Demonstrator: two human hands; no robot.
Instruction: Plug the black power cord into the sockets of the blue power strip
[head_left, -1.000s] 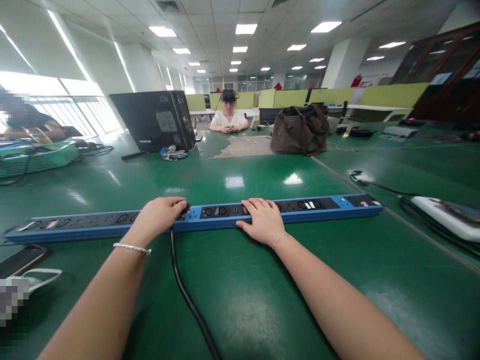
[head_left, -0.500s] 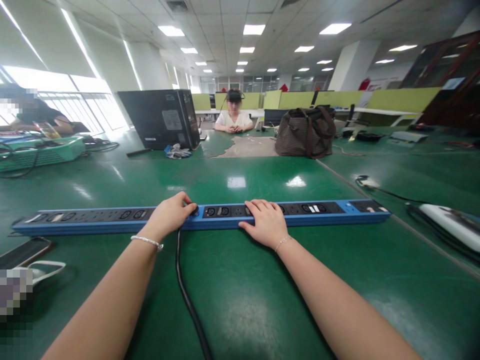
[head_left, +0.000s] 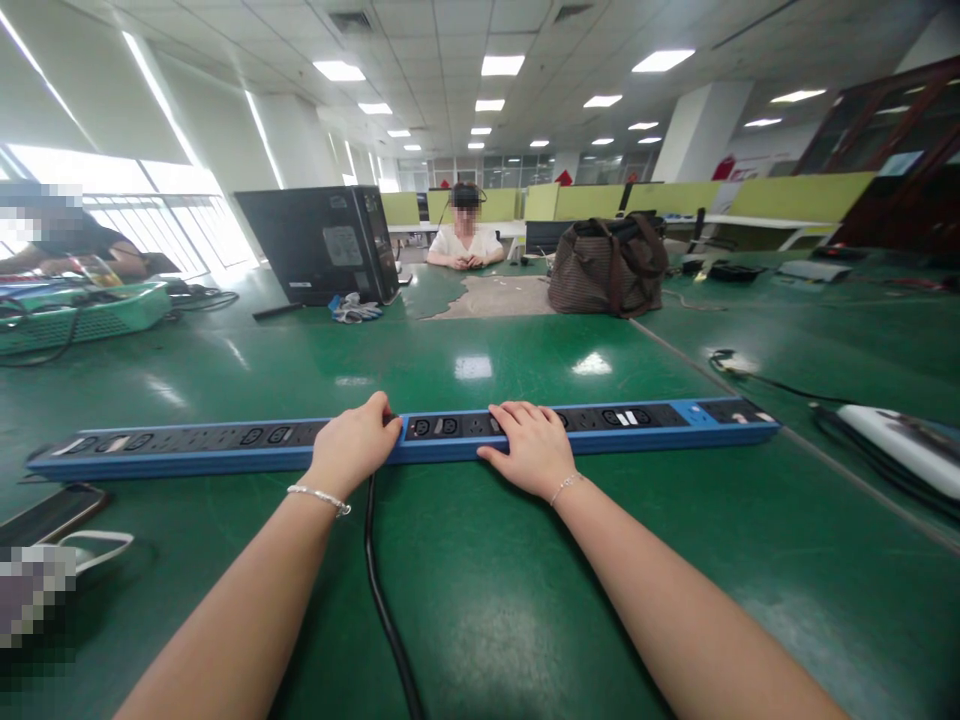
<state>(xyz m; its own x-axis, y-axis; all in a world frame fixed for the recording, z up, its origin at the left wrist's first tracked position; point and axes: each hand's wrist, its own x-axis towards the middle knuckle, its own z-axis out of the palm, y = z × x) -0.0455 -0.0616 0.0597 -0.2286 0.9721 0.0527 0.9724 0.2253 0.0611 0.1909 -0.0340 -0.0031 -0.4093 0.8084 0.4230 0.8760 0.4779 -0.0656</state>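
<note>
A long blue power strip [head_left: 450,450] with black sockets lies across the green table [head_left: 480,540]. Near its middle, my left hand [head_left: 358,440] is closed, thumb and fingers together over the strip, where a black cable [head_left: 382,590] comes out from under it towards me. What the fingertips grip is mostly hidden by the hand. My right hand [head_left: 532,445] rests on the strip a little further right, its fingers over the top face and its thumb along the near edge.
A phone [head_left: 56,510] lies at the left. Behind are a green basket [head_left: 112,318], a black computer case [head_left: 319,245], gloves [head_left: 355,308] and a brown bag [head_left: 606,268]. A white device [head_left: 900,445] is at the right. Two people sit beyond.
My left hand has moved slightly to the right, and the cable below it has shifted right too. My right hand stays on the strip.
</note>
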